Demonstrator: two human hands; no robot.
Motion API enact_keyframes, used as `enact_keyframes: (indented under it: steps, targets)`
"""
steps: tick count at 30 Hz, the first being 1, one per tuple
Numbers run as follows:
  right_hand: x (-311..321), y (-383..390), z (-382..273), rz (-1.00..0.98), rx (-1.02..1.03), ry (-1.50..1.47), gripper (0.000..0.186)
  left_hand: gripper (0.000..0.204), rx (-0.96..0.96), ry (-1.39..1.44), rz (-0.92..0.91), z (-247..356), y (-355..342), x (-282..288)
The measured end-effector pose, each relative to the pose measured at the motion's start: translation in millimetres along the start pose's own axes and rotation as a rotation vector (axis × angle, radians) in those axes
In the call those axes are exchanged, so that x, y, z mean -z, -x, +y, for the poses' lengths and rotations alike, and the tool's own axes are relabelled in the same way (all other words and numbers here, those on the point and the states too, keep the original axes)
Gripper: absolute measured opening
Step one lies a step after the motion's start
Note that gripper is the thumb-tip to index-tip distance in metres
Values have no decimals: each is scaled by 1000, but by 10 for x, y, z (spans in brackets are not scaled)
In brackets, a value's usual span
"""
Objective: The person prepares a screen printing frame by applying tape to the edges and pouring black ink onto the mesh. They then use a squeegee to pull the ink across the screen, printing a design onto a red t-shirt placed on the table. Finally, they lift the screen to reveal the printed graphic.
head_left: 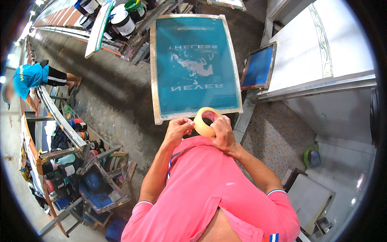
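So the right hand [224, 134] is curled around the right side of a wide, yellowish roll of packing tape [202, 127], pretty snug, my guess being so the roll stays steady. The left hand [177, 131] is mostly closed, thumb and fingertips drawn together right at the roll's left edge; can't tell if a bit of tape is caught between them. Both hands sit just in front of the pink shirt [225, 173], likely because that keeps the edge easy to see and pick at. Just past the tape is a big screen-printing frame [196, 78], teal mesh with a light border, its near edge right by the hands, so probably parked there to be in easy reach. No idea what props it up, the support's hidden. The lettering reads flipped from here. Beyond its right side, a smaller blue screen [259, 66] seems to lean by the white wall panel, maybe to save floor space. Farther off, ink tubs [123, 25] cluster at upper left, and a co-worker in a blue shirt [31, 76] bends over a bench at far left.
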State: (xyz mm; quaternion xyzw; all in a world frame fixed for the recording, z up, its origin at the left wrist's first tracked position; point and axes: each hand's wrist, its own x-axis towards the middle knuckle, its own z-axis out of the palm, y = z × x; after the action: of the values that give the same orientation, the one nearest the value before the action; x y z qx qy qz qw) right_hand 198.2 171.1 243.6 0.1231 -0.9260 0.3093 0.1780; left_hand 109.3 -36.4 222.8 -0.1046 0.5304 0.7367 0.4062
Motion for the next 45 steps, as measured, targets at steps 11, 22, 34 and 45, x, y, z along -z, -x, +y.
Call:
enact_keyframes:
  steps: [11,22,34,45]
  targets:
    - [-155,96,84,-89,-28,99,35,21,-173,-446,57,49,129,-122]
    - [-163,111,62,-118,-67,79,42,11,-241,-117,61,39,6,-30]
    - [-219,164,45,-141,-82,-64,51,7,7,26,40,-227,-76,138]
    - [-200,55,38,-165,-48,-133,59,15,100,32,7,-250,-64,197]
